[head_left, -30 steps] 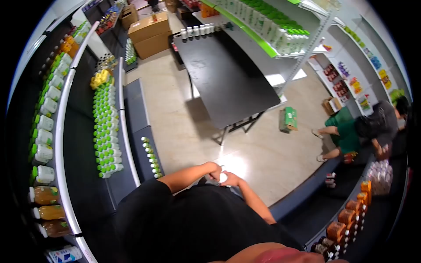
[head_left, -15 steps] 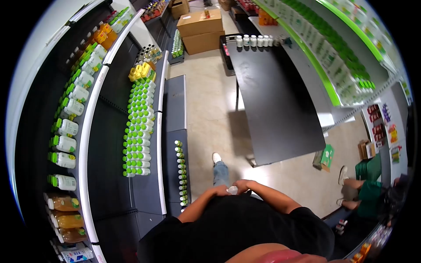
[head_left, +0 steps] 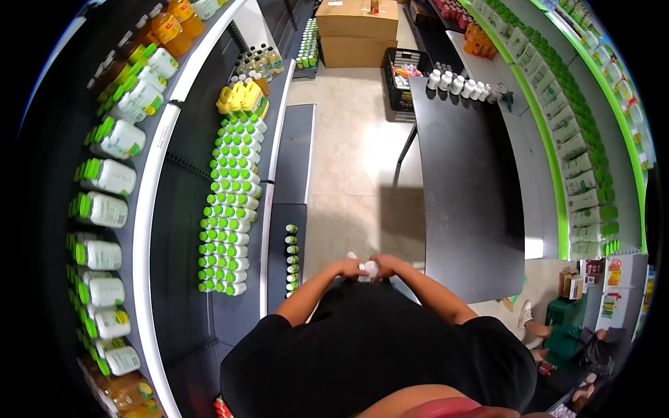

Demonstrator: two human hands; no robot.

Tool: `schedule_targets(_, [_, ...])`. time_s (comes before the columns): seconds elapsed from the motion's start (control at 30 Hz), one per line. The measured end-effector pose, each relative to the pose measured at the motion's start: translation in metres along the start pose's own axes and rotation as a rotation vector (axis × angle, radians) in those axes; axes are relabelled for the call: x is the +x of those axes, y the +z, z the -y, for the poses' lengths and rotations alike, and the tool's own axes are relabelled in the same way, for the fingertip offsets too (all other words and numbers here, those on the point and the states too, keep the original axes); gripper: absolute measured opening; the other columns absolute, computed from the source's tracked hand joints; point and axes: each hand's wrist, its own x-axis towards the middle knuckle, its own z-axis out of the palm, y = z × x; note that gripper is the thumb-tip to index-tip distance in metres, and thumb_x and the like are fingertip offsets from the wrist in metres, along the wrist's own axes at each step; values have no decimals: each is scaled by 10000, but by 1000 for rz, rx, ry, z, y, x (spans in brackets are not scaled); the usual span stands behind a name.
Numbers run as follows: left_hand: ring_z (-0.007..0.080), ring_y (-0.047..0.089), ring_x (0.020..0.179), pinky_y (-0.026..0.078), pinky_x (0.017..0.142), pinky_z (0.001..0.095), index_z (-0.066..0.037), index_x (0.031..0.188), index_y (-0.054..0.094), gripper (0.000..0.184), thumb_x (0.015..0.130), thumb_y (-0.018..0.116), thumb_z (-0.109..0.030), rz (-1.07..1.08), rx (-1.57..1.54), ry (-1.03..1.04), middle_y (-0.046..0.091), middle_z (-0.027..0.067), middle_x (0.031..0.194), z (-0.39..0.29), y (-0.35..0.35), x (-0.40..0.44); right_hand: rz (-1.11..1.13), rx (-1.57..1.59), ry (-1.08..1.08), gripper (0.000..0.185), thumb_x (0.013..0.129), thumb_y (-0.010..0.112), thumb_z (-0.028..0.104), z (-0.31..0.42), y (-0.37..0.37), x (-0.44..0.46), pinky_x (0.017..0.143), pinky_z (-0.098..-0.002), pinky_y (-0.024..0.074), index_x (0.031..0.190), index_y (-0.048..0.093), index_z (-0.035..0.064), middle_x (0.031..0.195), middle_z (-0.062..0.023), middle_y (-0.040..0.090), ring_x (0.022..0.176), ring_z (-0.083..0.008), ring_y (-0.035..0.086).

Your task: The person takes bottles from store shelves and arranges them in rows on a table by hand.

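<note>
Grasps a small whitish item (head_left: 368, 269) between left hand (head_left: 349, 267) and right hand (head_left: 385, 265), low in the middle of the frame; too small to identify. Could slip and fall to the floor (head_left: 352, 157) if held loosely or by one side only. Could bump the table (head_left: 474, 195), right of centre, when turning that way, or knock the small bottles (head_left: 292, 259) on the low shelf (head_left: 293, 157), left of centre, when swinging wide. Offers most room along the strip of floor running up the centre, between low shelf and table edge.
</note>
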Motion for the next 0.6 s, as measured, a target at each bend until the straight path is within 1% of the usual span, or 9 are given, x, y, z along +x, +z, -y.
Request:
schedule_targets(0.07, [225,656,703,508,675,376,-50,897,688,509,876,592,-550,-117,4,22,703,108,797,-43,-51,-24,-121,87,38,703,577,843,331,9,-41,2,863,-454,504,1185,590,83,1076,-195,671,1011,-386,630])
schedule_targets(0.17, [240,649,702,495,662,374,-56,885,684,497,873,595,-545,-250,82,-3,691,99,773,-82,-110,-28,-270,223,26,690,593,840,335,5,-82,13,873,-448,502,1185,593,80,1099,-197,664,1032,-378,624])
schedule_targets(0.23, [306,663,799,500,737,404,-53,936,699,532,854,596,-568,-190,180,-78,707,152,871,-107,-150,-18,-336,250,15,683,601,838,333,-19,-89,35,894,-442,496,1188,595,82,1120,-190,658,1052,-365,621])
schedule_targets(0.3, [341,664,856,498,777,426,-53,963,708,558,844,592,-585,-115,321,-137,710,184,927,-105,-172,13,-270,342,-29,678,609,833,330,-53,-90,57,926,-420,481,1197,595,88,1113,-162,660,1064,-330,618])
schedule_targets(0.33, [251,658,731,495,689,405,-62,853,705,599,831,581,-647,-166,380,-50,688,119,769,-87,-178,37,-289,387,-41,683,611,832,325,-72,-93,74,930,-416,479,1204,593,86,1117,-161,658,1064,-329,617])
schedule_targets(0.4, [295,651,735,491,699,420,-53,891,706,576,840,590,-615,-209,223,14,692,147,797,-96,-201,50,-340,473,-26,691,611,833,314,-91,-100,88,932,-408,477,1212,589,77,1121,-157,656,1065,-324,615])
schedule_targets(0.43, [313,651,741,491,703,426,-51,903,708,571,839,596,-608,-257,220,23,696,157,810,-113,-233,59,-400,486,-5,694,610,834,307,-98,-136,96,931,-404,477,1214,587,71,1121,-155,655,1066,-320,615])
schedule_targets(0.47, [319,657,759,490,707,432,-45,922,707,559,843,605,-589,-242,230,-69,703,172,840,-130,-257,60,-482,644,-94,680,614,838,296,-98,-160,95,925,-403,481,1200,590,56,1114,-154,658,1055,-313,619])
schedule_targets(0.6, [291,655,754,493,707,427,-45,942,714,551,837,619,-577,-278,384,-93,703,164,837,-166,-332,74,-342,494,-59,668,621,841,291,-106,-264,115,929,-410,485,1198,597,58,1122,-157,661,1061,-316,620])
